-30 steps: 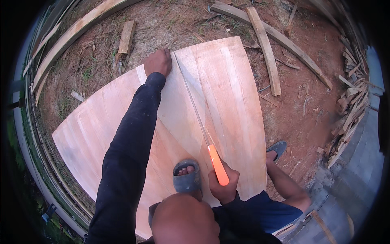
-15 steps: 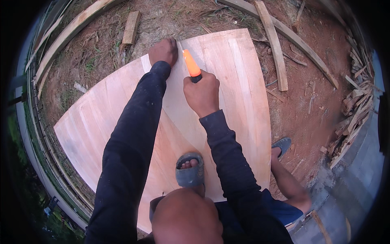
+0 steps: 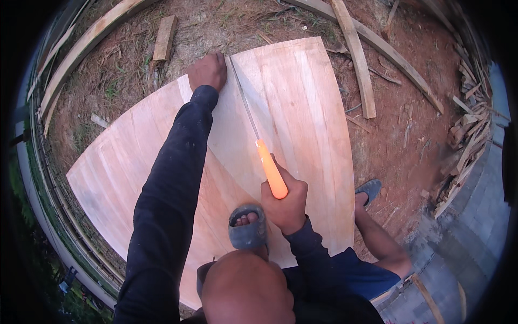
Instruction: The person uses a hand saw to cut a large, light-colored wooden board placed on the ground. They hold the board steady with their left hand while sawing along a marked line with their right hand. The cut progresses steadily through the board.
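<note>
A large pale plywood sheet [image 3: 302, 102] lies under both of my hands. My left hand [image 3: 208, 72] is closed over the sheet's far edge, gripping it. In my right hand [image 3: 287, 202] is the orange handle of a hand saw [image 3: 272, 173], held near the middle right of the sheet. The saw's thin blade [image 3: 244, 97] stands on edge and reaches from the handle to the far edge, just right of my left hand. How deep the blade sits in the wood, I cannot tell. My sandalled foot [image 3: 248, 227] presses on the sheet beside my right hand.
Long timber beams [image 3: 356, 59] lie on the dirt beyond the sheet at right, another [image 3: 86, 43] at far left. A short wood block [image 3: 164, 38] rests past the far edge. Scrap wood [image 3: 467, 146] is heaped at right, beside grey paving [image 3: 469, 232]. My other sandal [image 3: 368, 191] stands on the ground.
My right hand has drawn the saw back toward me, so much more of the blade shows. My left hand keeps its hold at the far edge; the whole view has shifted slightly.
</note>
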`<state>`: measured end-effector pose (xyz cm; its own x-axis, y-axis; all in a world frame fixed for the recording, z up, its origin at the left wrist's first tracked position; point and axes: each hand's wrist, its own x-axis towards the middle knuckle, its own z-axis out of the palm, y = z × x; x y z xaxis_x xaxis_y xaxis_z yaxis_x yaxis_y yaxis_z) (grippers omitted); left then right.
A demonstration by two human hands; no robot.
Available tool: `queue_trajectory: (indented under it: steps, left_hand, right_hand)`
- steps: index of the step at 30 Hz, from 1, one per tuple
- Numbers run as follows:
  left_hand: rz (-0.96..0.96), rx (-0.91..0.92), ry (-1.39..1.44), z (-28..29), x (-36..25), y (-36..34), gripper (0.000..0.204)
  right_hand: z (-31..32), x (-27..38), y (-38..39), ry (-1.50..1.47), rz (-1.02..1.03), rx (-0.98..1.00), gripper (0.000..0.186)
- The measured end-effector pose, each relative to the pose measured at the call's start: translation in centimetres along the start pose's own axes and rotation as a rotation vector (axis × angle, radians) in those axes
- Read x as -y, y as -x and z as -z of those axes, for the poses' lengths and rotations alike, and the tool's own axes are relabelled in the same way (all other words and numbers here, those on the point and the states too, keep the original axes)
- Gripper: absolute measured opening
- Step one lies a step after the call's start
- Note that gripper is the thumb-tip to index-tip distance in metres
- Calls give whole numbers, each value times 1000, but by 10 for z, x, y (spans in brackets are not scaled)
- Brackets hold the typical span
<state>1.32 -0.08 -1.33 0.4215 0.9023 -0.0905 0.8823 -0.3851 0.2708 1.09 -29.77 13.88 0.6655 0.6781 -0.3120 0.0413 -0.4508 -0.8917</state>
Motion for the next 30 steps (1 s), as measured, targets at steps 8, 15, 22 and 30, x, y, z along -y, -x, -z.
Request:
queue_trajectory:
  steps: [8,15,22,30]
  left_hand:
    - [-38,-77,26,-2,3,-3,45]
    - [14,-49,31,6,-6,-4,46]
    - [6,-26,-26,-1,6,0,46]
    - [-11,-65,10,5,-9,-14,47]
  right_hand:
    - [-37,7,-93,60,33,-11,36]
    - [44,13,85,86,25,-46,27]
    - [-18,-2,-50,71,-74,35,40]
    - [-20,0,-60,74,-7,-37,43]
